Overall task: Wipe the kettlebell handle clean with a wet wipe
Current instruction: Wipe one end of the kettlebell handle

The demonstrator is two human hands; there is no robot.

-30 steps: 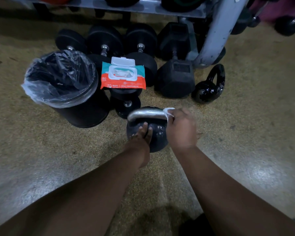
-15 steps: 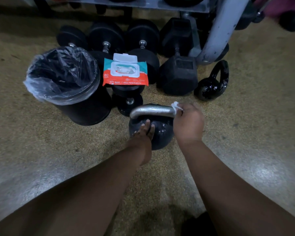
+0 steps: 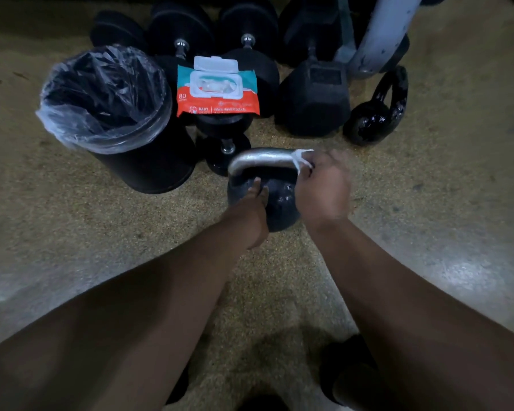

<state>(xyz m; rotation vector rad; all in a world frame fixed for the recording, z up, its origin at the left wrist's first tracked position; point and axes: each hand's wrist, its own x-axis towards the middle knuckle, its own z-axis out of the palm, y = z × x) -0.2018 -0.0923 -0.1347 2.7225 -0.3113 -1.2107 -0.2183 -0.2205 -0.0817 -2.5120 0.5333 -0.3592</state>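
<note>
left hand (image 3: 254, 200) braces kettlebell (image 3: 275, 203) body on the floor | right hand (image 3: 322, 185) clamps wet wipe (image 3: 301, 160) at handle (image 3: 264, 158) right end | step: mid-wipe | next: probably sweep left | beyond: open wipes pack (image 3: 217, 90), 1 lined bin (image 3: 107, 114)

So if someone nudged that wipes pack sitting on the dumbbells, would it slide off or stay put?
The wipes pack looks soft and probably light, so a nudge would likely shift it easily. It rests across rounded dumbbell heads, not a flat surface, so it may well slip off. Its lid stands open, so the wipes might get dirty.
</note>
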